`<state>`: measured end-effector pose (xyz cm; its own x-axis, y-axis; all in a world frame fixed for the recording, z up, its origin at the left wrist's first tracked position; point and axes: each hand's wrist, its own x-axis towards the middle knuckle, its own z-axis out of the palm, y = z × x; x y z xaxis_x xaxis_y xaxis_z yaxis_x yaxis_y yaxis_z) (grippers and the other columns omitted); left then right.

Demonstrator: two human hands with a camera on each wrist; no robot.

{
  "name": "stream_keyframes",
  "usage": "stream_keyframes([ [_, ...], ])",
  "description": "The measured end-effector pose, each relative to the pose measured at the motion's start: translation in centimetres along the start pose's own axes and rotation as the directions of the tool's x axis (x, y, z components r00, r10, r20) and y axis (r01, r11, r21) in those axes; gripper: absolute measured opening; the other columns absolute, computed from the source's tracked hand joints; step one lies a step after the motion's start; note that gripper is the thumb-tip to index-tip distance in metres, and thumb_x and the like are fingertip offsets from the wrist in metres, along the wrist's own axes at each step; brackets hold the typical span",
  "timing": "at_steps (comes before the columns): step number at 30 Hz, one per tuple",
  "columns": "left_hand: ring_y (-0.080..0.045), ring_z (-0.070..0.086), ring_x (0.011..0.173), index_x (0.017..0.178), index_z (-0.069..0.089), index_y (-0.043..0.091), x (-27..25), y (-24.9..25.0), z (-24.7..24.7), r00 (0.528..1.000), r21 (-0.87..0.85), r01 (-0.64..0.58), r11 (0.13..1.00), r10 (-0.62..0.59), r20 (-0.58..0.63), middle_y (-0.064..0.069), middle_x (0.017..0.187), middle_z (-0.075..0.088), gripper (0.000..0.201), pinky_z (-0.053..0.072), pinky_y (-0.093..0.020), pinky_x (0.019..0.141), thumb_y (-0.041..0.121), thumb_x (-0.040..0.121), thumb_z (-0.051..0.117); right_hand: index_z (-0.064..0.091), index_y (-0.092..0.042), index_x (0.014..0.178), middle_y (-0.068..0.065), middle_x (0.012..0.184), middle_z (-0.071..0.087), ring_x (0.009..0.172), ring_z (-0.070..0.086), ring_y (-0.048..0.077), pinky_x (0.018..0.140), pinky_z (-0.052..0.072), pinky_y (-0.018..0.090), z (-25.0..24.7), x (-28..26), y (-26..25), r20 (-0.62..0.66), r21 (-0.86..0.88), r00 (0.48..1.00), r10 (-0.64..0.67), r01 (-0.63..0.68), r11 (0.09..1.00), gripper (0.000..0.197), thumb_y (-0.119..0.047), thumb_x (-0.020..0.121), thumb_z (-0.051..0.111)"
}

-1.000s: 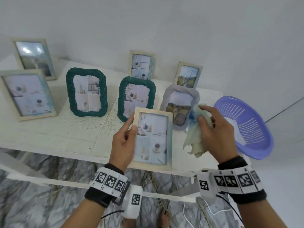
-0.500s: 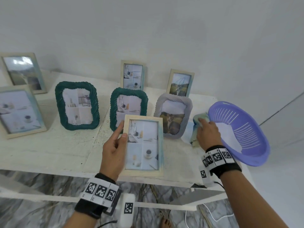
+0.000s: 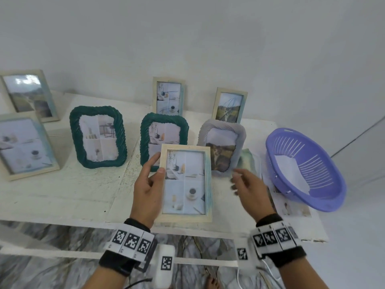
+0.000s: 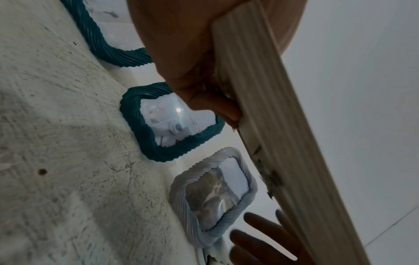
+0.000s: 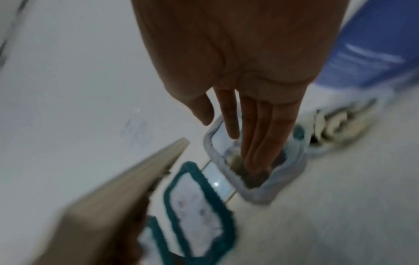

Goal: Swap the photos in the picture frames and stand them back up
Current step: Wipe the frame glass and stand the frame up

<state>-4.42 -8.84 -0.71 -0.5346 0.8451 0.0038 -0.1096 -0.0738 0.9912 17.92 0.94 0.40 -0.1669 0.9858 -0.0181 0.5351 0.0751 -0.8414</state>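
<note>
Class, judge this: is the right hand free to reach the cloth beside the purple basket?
Probably yes. The right hand is open and holds nothing, and the cloth lies just beyond its fingertips with nothing between them.

Pale wood frame point(image 3: 186, 216), teal ribbed frames point(image 3: 98, 140), lilac slotted basket point(image 3: 312, 197).

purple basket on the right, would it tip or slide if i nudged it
The purple basket already sits tilted with part of it past the table edge, so it would probably rock or slide off. Its thin slotted plastic suggests it is light but fairly stiff.
</note>
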Motion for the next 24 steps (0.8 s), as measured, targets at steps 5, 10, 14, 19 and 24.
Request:
stream_keyframes([
  [5, -0.011, 0.062, 0.067, 0.118, 0.054, 0.03, -0.4, 0.1, 1.1, 1.0, -0.018, -0.028, 0.999, 0.028, -0.008, -0.004, 0.081, 0.073, 0.023, 0.051, -0.02, 0.057, 0.015, 0.101, 0.049, 0.065, -0.014, 0.12, 0.014, 0.112, 0.07, 0.104, 0.067, 0.029, 0.092, 0.052, 0.047, 3.0, -5.0, -2.8, 0.439, 0.641, 0.887, 0.145, -0.423, 0.64, 0.043, -0.039, 0.102, 0.035],
  [10, -0.006, 0.067, 0.086, 0.121, 0.054, 0.029, -0.6, -0.3, 1.2, 0.995, 0.08, -0.021, 0.997, 0.013, 0.101, 0.003, 0.097, 0.072, 0.027, 0.052, -0.023, 0.074, 0.036, 0.094, 0.054, 0.054, -0.006, 0.133, 0.02, 0.128, 0.061, 0.12, 0.057, 0.036, 0.103, 0.043, 0.054, 4.1, -5.8, -3.1, 0.41, 0.82, 0.903, 0.128, -0.427, 0.381, 0.045, -0.033, 0.103, 0.033],
  [14, 0.026, 0.051, 0.099, 0.12, 0.038, 0.056, -1.5, 1.4, 1.9, 0.939, 0.24, 0.052, 0.969, -0.129, 0.318, 0.044, 0.107, 0.057, 0.049, 0.043, -0.005, 0.085, 0.06, 0.074, 0.056, 0.062, -0.01, 0.124, 0.017, 0.121, 0.065, 0.117, 0.058, 0.039, 0.098, 0.046, 0.057, 4.2, -6.2, -3.2, 0.28, 0.774, 0.957, 0.08, -0.274, 0.571, 0.04, -0.032, 0.099, 0.04],
  [19, -0.012, 0.056, 0.121, 0.145, 0.03, 0.042, -1.6, 1.6, 2.7, 0.886, 0.151, 0.189, 0.97, -0.235, 0.401, 0.008, 0.138, 0.053, 0.099, 0.047, -0.04, 0.102, 0.085, 0.061, 0.06, 0.065, -0.014, 0.12, 0.013, 0.107, 0.07, 0.095, 0.068, 0.033, 0.077, 0.057, 0.042, 4.4, -7.3, -4.5, 0.236, 0.676, 0.964, -0.119, -0.075, 0.733, 0.033, -0.028, 0.097, 0.045],
  [24, -0.03, 0.064, 0.113, 0.129, 0.056, 0.016, -2.6, 2.0, 3.0, 0.818, -0.151, 0.428, 0.891, -0.31, 0.485, -0.008, 0.117, 0.069, 0.093, 0.041, -0.059, 0.106, 0.078, 0.061, 0.07, 0.06, -0.028, 0.126, 0.004, 0.104, 0.064, 0.089, 0.065, 0.031, 0.075, 0.058, 0.048, 5.3, -7.4, -4.5, 0.123, 0.471, 0.948, -0.292, 0.203, 0.858, 0.034, -0.013, 0.096, 0.058],
])
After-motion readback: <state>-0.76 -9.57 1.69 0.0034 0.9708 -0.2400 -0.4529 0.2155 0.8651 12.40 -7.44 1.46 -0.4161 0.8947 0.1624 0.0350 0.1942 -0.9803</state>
